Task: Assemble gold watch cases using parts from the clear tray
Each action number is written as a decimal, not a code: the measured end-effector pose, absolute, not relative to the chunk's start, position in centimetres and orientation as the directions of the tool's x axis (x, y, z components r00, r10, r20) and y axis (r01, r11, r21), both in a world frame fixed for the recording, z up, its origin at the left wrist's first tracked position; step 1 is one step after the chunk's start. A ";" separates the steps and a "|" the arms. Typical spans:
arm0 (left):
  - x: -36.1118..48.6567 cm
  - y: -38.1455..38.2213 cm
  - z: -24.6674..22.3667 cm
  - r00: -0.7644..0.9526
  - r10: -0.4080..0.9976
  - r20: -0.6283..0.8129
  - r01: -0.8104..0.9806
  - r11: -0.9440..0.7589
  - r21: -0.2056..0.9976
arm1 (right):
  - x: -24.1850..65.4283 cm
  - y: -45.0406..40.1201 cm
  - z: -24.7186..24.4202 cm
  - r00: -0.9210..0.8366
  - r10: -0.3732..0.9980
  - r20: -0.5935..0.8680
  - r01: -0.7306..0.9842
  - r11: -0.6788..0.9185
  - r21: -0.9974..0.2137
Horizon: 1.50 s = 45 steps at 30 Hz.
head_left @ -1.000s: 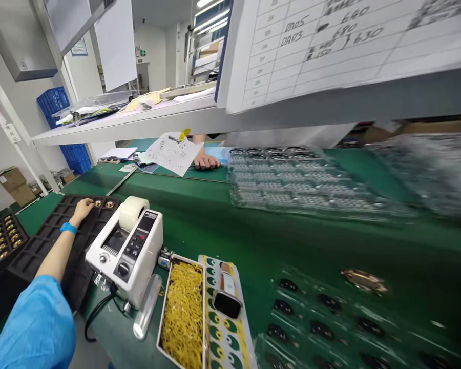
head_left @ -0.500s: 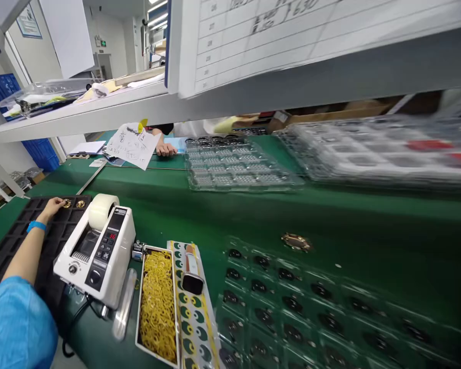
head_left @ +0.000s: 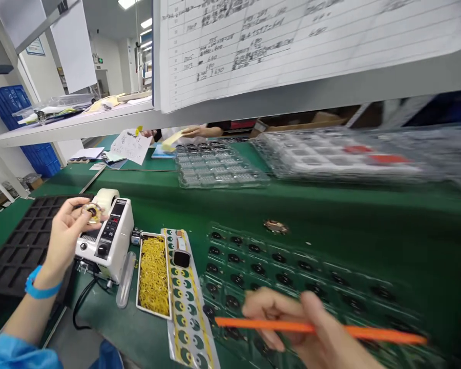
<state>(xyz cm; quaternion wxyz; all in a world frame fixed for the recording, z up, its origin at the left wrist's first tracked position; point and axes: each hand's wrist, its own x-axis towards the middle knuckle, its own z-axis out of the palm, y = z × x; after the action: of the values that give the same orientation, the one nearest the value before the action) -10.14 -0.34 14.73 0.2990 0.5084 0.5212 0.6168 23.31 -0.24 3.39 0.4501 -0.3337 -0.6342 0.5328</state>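
My left hand (head_left: 67,223) is raised in front of the white tape dispenser (head_left: 117,241), fingers closed on a gold ring-shaped part (head_left: 94,212) with a dark centre. Whether a second part is in that grip cannot be made out. At the lower right, my right hand (head_left: 322,335), blurred, grips a long, thin orange stick (head_left: 261,324) lying nearly level across the fingers. Beneath it is a clear blister tray (head_left: 225,264) holding rows of small black parts. Another gold part (head_left: 275,226) lies on the green mat behind the tray.
A black compartment tray (head_left: 26,246) lies at left. Right of the dispenser are a box of yellow rings (head_left: 153,274) and a sticker sheet (head_left: 190,302). Stacked clear trays (head_left: 315,154) stand behind, under a shelf (head_left: 111,115). Across the bench, another person's hand (head_left: 194,131) holds yellowish paper.
My left hand has moved right and nearer from the black tray, carrying a gold part. My right hand has come into view with the orange stick. The other person's hand has lifted.
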 end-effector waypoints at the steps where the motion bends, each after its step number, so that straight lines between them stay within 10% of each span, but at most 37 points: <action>1: -8.1 -0.8 14.4 -0.250 0.916 0.313 0.091 -0.300 0.950 | 23.3 -0.4 5.4 -0.364 0.896 0.255 -0.037 0.260 -0.965; 6: -0.6 -0.8 13.3 -0.020 0.948 0.319 -0.203 -0.316 0.927 | 20.9 -1.3 12.5 -0.159 0.765 0.624 -0.099 0.617 -0.781; 24: 3.1 3.2 12.1 0.106 0.968 0.229 -0.362 -0.177 0.915 | 20.2 3.8 10.8 -0.215 0.707 0.673 -0.018 0.686 -0.727; 38: 2.8 5.0 11.9 0.133 0.989 0.069 -0.482 0.003 0.876 | 20.5 4.5 8.8 -0.540 0.323 0.778 0.414 0.906 -0.089; 45: 3.3 5.6 10.9 0.166 0.983 0.083 -0.473 0.005 0.881 | 20.3 3.6 9.3 -0.297 0.485 0.823 0.373 0.852 -0.367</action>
<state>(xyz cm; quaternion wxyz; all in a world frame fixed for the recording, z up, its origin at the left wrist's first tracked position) 3.29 5.55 10.95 0.6397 0.4168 0.3057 0.5689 20.30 3.58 9.29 0.5295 -0.2669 -0.8035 0.0526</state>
